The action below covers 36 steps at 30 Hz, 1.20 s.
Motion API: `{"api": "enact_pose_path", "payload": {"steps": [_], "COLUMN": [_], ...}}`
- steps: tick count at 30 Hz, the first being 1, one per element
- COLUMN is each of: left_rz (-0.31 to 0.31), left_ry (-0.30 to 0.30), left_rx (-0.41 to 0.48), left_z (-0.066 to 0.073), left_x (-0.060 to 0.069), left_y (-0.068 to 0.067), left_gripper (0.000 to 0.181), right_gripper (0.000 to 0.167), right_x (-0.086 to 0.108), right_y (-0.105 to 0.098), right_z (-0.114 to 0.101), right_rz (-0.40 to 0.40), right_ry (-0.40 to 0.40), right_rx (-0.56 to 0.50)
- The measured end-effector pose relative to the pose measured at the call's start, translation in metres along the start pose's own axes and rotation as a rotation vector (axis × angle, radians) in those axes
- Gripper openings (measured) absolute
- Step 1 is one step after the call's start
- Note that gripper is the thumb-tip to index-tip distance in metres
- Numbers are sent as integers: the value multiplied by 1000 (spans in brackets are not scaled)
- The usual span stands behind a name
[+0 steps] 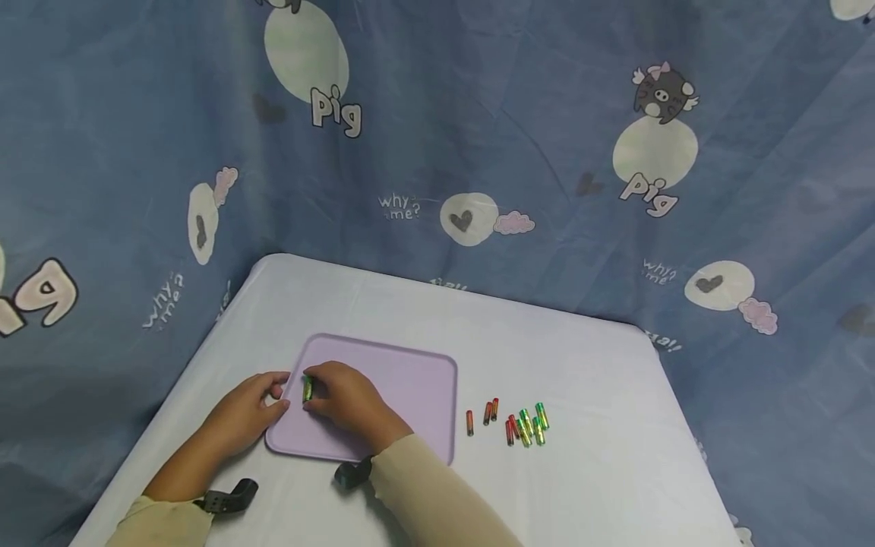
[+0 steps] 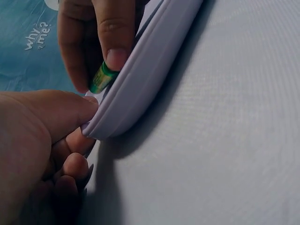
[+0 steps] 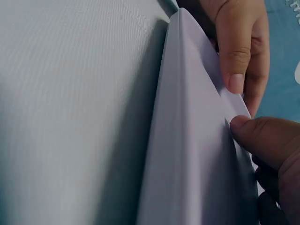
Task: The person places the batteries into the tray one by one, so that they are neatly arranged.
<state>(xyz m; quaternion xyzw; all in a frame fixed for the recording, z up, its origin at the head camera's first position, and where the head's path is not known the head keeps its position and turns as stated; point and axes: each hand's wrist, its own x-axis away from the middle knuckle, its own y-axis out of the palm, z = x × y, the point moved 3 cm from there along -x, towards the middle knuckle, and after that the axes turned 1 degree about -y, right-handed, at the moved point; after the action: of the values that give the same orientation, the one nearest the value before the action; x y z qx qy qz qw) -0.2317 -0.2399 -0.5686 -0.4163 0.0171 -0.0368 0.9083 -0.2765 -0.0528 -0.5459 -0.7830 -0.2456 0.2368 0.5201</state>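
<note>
A shallow purple tray lies on the white table. Over its left part my right hand pinches a green battery between thumb and fingers, close to the left rim. The same green battery shows under the right hand's fingers in the left wrist view. My left hand grips the tray's left edge, its thumb on the rim and the other fingers curled below it. In the right wrist view the left hand is at the rim, and the battery is hidden behind the right hand.
Right of the tray, several red batteries and several green batteries lie on the white table. Beyond the table's far edge hangs a blue patterned curtain.
</note>
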Motion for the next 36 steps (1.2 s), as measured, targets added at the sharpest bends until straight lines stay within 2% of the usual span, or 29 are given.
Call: {"api": "enact_pose_path", "payload": {"steps": [8,17,23,29,36], "left_rz": [4,25,19,8,2], "left_ry": [29,74,68,63,32], "left_rx": [13,14,40,51,49], "left_z": [0,-2,-4,-1,1], "left_x": [1,1,2,1,2], "left_y": [-3,-5,-5,-7,-7], "left_gripper": [52,53,53,54,54], "right_gripper": [53,47,55,51,43], "right_x": [-11,-20,-21,-19,-19], "right_y": [7,10,14,13,12], "right_z": [-9,-19,-23,-24,-24], "right_rz": [-2,22,39,48,65], "right_ry": [44,-4,29,56,44], "right_rx": [93,124,146,146,102]}}
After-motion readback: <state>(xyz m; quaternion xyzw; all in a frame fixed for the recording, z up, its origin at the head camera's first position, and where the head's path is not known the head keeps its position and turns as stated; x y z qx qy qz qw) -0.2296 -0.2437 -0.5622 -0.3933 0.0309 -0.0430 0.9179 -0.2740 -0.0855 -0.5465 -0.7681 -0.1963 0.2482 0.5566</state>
